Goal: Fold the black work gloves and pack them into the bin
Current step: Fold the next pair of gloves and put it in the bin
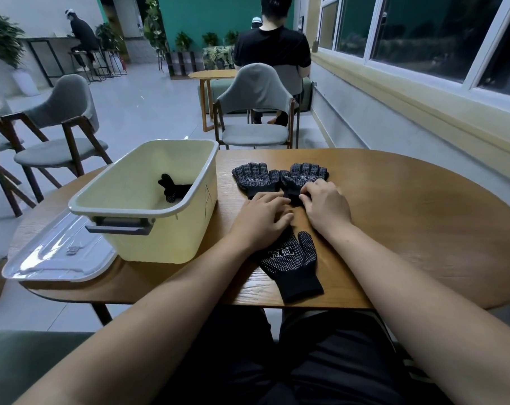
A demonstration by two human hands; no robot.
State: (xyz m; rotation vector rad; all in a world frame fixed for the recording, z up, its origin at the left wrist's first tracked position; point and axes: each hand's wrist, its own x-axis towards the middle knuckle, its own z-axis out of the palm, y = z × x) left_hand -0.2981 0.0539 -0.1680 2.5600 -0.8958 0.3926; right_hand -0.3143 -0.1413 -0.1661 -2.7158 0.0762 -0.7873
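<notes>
Two black dotted work gloves lie side by side, palms up, on the wooden table [408,206]: a left glove [255,178] and a right glove [304,175], fingers pointing away. My left hand [264,217] rests on the cuff end of the left glove, fingers slightly bent. My right hand [325,207] has curled fingers pinching the cuff of the right glove. Another black glove [291,263] lies nearer me, partly under my left wrist. The pale yellow bin [148,211] stands at the left with a folded black glove [173,187] inside.
A clear plastic lid [58,255] lies left of the bin, overhanging the table edge. Grey chairs [255,112] stand beyond the table, and a person sits with their back to me. A windowed wall runs along the right.
</notes>
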